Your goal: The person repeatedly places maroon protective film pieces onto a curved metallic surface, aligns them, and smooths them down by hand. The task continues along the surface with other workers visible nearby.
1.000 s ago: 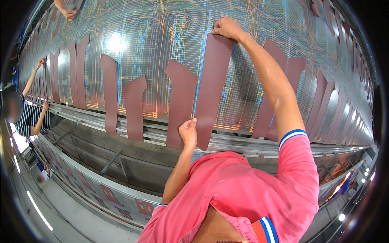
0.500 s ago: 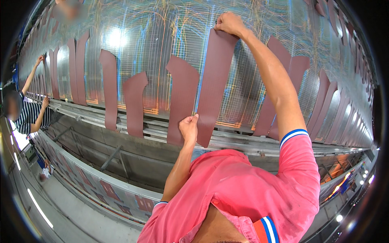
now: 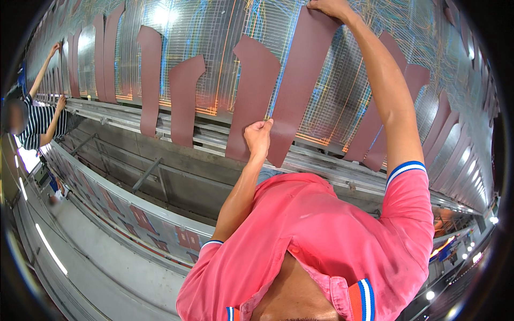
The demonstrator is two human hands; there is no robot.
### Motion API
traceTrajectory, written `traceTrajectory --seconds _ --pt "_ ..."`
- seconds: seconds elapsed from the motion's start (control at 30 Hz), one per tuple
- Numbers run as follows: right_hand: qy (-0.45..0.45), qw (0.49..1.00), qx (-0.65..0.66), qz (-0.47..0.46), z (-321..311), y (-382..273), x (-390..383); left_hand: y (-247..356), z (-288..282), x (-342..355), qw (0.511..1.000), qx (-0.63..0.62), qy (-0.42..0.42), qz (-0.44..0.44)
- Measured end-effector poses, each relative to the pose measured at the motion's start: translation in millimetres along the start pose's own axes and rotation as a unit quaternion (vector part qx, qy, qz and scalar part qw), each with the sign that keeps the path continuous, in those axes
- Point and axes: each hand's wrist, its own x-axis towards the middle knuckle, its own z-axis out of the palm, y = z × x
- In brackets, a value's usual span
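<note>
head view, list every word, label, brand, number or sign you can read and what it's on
None can be read clearly.
Long maroon flat piece between the left hand and right hand: no text seen.
Shiny grey table with coloured lines: no readable text.
Small dark-red flat pieces at lower left: pale marks, too small to read.
</note>
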Motion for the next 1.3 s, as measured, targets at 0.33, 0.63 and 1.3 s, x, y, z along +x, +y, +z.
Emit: traceTrajectory --seconds 0.33,0.63,1.3 --pt "-0.009 1.000 -0.020 -0.014 0 7 4 2 -1 -1 1.000 0.011 -0.012 0.026" --pt "-0.006 1.000 0.008 0.018 -12 -7 -7 -10 -1 6 1.000 -0.027 -0.010 0.004" --pt "0.000 1.000 -0.020 -0.002 -6 1 -2 -10 -1 8 0.998 -0.056 -0.021 -0.013"
